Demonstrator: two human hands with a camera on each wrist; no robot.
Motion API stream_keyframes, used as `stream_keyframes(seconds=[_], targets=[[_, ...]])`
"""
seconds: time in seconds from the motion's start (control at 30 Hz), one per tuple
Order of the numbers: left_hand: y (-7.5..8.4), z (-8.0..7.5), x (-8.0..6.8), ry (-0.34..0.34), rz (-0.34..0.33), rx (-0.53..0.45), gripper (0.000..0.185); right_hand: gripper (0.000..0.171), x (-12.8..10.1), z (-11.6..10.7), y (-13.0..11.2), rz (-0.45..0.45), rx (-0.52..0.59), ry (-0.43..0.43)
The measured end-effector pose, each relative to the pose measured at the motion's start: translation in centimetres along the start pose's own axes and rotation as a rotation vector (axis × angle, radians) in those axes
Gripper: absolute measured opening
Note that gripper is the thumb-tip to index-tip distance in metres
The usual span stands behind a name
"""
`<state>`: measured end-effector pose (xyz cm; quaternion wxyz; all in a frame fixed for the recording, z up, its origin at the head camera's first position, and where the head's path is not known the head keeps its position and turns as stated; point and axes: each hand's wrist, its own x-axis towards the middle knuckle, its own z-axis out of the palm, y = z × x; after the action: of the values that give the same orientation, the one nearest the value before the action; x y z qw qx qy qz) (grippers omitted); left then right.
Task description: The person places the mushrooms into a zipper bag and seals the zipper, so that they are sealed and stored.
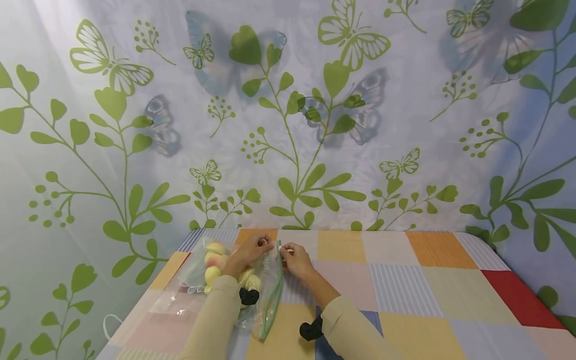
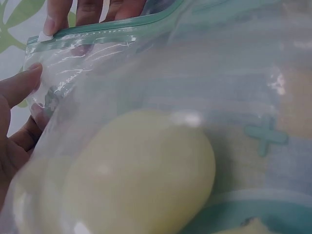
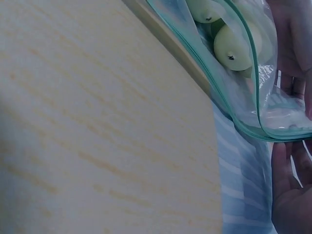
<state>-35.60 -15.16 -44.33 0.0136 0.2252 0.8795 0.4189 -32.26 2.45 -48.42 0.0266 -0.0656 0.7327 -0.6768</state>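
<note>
A clear zip bag (image 1: 256, 312) with a green zipper edge (image 1: 272, 307) lies on the table, with pale yellow round fruits (image 3: 234, 46) inside. Its two green strips stand apart along the middle and meet at the far corner. My left hand (image 1: 252, 251) pinches that far corner, thumb on the near side of the plastic. Just right of it, my right hand (image 1: 296, 259) holds the zipper end, fingers at a small white slider (image 2: 46, 36). Through the plastic in the left wrist view, one large yellow fruit (image 2: 146, 170) shows close up.
More yellow fruits, one with a pink blush (image 1: 218, 261), lie left of my left forearm amid clear plastic (image 1: 173, 302); whether it is the same bag I cannot tell. A patchwork cloth (image 1: 405, 285) covers the table. Behind hangs a leaf-and-butterfly curtain (image 1: 288, 150).
</note>
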Motion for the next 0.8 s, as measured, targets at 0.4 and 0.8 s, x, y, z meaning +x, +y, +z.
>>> stream_keyframes(seconds=[0.4, 0.8], targets=[[-0.18, 0.00, -0.28, 0.011, 0.016, -0.007, 0.014, 0.022, -0.45, 0.39, 0.71, -0.007, 0.004, 0.007], [-0.39, -0.18, -0.03, 0.025, 0.005, -0.031, 0.014, 0.019, -0.96, 0.36, 0.75, -0.018, -0.120, 0.012]])
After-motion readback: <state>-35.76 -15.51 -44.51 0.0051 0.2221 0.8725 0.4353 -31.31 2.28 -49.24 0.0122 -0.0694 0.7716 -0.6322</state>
